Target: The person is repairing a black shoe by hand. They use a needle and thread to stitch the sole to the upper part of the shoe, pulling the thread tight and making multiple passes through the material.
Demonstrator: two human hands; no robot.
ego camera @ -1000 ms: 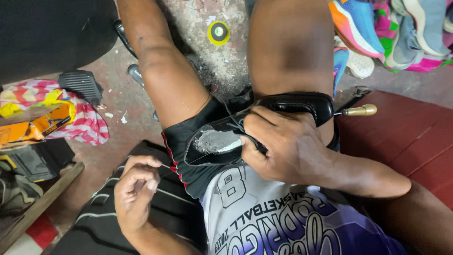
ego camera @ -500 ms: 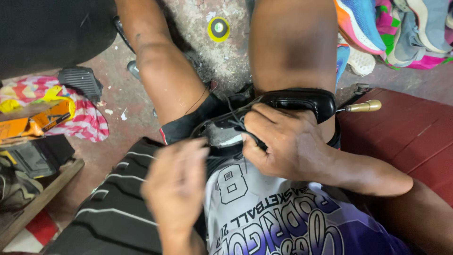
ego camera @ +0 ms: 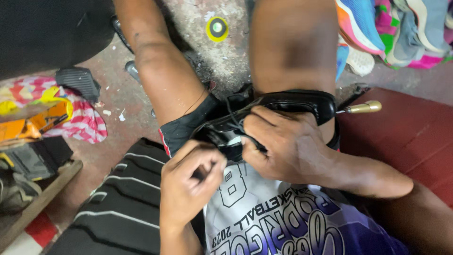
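Right hand [ego camera: 288,146]: closed over the black shoe [ego camera: 292,101], fingers curled across its upper, thumb pressing near the opening; it pins the shoe against the lap.
Left hand [ego camera: 188,186]: fingers pinched together just below the shoe's near end; it seems to nip something thin and dark, but what it is cannot be told.
Black shoe: glossy, lying on its side between the 2 bare knees, on top of black shorts [ego camera: 181,132], its near end toward the left hand.
Thread: a thin dark strand [ego camera: 231,113] crosses the shoe's upper beside the right hand.
Brass-tipped tool [ego camera: 361,107]: sticks out to the right from behind the shoe, over a dark red surface [ego camera: 406,137]; neither hand touches it.
Floor: rough concrete [ego camera: 222,56] with a small yellow disc [ego camera: 217,28] lying between the legs.
Left side: a red and white striped cloth [ego camera: 87,123], a black ridged sole piece [ego camera: 78,82] above it, a yellow packet [ego camera: 47,115] beside it.
Top right: a pile of bright, many-coloured shoes [ego camera: 396,33], well apart from the hands.
Near the body: a black striped cloth [ego camera: 118,208] under the left forearm.
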